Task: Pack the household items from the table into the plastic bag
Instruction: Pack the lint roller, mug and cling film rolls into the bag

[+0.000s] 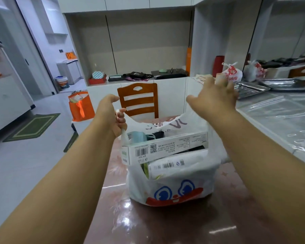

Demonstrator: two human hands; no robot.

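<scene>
A kitchen-dining room with white cabinets point(148, 4) and a pale tiled floor point(33, 164) surrounds a glossy reddish-brown table point(165, 226). A wooden chair point(138, 100) stands behind it, an orange bag point(80, 107) on the floor. On the table sits the white plastic bag point(173, 189), printed with blue eyes, a long white box point(165, 148) jutting out. The left hand point(111, 114) grips one handle; the right hand point(214, 97) hovers with fingers spread wide.

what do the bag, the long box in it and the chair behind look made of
Bag: thin white plastic film, printed; it crinkles and its handle bunches in the left hand.
Long box: likely matte printed cardboard, with sharp folded edges and a barcode.
Chair: apparently varnished wood, orange-brown and glossy.
</scene>
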